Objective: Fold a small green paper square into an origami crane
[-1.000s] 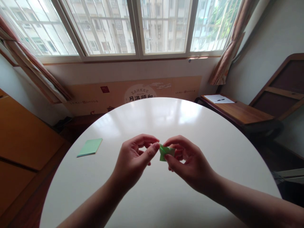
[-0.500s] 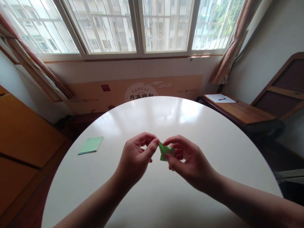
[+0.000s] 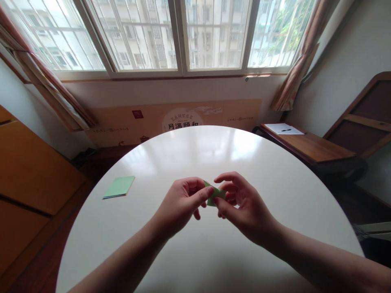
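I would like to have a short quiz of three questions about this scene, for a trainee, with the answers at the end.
1. True or false: the left hand and the right hand both touch the folded paper.
2. What lies on the table, left of the hands? A) cup B) green stack C) scissors
3. Fill in: a white ____ lies on the wooden top.

Key: 1. true; 2. B; 3. sheet

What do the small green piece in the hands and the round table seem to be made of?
Green piece: probably paper, fairly matte, judging by its thin, folded look.
Round table: a smooth, glossy white top, mirroring light from the window; perhaps laminate or painted wood, hard to tell.
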A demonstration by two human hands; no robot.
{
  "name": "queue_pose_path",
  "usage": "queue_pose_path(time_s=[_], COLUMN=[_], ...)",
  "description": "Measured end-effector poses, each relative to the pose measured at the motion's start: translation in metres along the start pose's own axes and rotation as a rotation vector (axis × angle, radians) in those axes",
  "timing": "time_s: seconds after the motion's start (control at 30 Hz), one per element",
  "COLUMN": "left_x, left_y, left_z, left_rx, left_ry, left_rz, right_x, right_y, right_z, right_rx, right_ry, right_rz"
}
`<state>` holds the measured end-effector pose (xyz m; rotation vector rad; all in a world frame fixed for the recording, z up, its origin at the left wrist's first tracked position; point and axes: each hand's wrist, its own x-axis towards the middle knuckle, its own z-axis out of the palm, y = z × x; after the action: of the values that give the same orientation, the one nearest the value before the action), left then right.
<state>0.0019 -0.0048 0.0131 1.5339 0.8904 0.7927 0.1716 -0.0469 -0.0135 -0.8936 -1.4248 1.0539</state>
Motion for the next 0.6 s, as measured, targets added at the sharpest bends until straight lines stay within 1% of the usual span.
queue_pose_path(time_s=[0.17,0.3,0.4,0.6], left_x=[0.0003,0.0004,-0.0002,-0.0018], left_y=[0.0009,0.0016,0.0011,-0.0011], left_z=[0.0001,-0.0018,-0.0034,-0.0044], left_rx=[0.021,0.025,0.037,0.09], left_ry=[0.059,0.098,0.117,0.064], left_rz=[0.008,0.032,0.05,0.056], right_x=[0.0019,0.0055,0.0074,0.0079], right_y=[0.0024,0.0054,0.0067,0.0054], right_z=[-0.0033,-0.0068,-0.0078,-0.007], right_rx=[0.017,0.086,0.132,0.136], right_ry=[-0.01,-0.052,-0.06,-0.017], right_rz=[0.087,0.17,0.21,0.229])
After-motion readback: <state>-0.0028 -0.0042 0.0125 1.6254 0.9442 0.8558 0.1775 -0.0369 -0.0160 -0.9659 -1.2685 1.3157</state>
